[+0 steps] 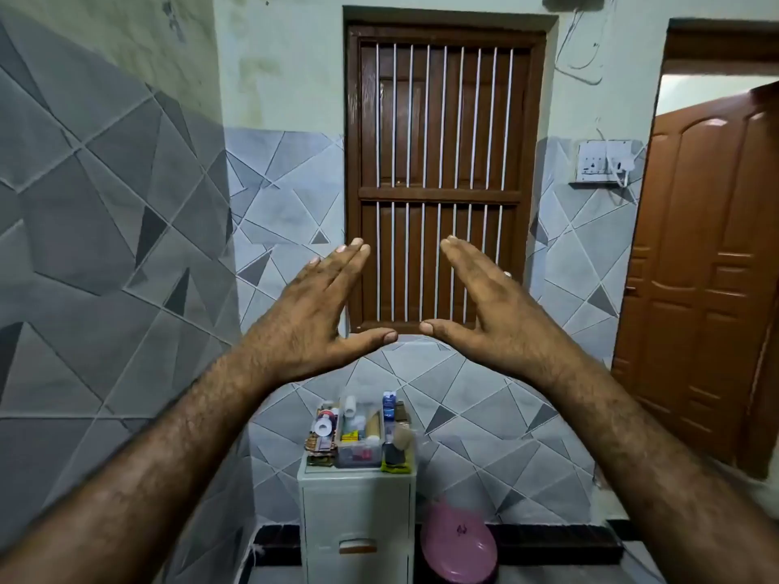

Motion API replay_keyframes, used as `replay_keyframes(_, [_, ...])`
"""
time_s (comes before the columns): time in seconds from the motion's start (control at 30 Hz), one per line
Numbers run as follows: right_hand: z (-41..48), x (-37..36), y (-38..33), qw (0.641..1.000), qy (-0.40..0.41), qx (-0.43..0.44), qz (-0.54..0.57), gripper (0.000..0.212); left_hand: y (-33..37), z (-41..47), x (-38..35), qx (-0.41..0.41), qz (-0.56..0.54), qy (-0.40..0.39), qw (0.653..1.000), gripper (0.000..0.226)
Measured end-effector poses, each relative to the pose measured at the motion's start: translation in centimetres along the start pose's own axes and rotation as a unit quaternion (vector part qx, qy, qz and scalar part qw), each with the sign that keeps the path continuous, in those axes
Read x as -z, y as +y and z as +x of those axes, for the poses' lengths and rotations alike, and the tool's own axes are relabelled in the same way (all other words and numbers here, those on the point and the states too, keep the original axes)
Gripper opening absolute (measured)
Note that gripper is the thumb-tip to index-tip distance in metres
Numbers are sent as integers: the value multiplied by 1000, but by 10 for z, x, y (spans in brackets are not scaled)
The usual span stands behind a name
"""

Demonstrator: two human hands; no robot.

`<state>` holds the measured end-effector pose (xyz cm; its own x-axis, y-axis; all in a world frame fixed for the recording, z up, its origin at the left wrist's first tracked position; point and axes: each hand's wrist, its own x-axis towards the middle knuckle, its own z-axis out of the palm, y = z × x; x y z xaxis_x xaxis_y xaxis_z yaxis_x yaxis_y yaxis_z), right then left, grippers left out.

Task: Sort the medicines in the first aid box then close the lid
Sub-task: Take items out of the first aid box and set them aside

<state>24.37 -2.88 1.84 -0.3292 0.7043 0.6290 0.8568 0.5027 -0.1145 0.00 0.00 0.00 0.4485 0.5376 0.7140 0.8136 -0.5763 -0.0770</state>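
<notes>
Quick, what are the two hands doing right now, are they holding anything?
Left hand: open, flat, fingers together, holding nothing.
Right hand: open, flat, holding nothing.

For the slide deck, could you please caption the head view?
Both empty hands, left and right, raised open before a barred window, above the medicine-filled box on a small cabinet.

Wall tiles (105, 229): grey, geometric triangle pattern with pale grout lines. Barred shutter (442, 179) at 12 o'clock: dark brown with white vertical bars. Door (708, 263) at 3 o'clock: orange-brown. Cabinet (356, 524) at 6 o'clock: white. Lid (459, 545) beside it: pink.
</notes>
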Motion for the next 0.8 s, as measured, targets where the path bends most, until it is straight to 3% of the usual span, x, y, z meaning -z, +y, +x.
replay_keyframes(0.43, [53, -80, 90, 998, -52, -10, 34, 91, -35, 44, -101, 46, -4, -46, 998, 99])
replay_keyframes(0.8, [117, -180, 135, 993, -91, -38, 64, 89, -120, 64, -202, 87, -61, -77, 991, 100])
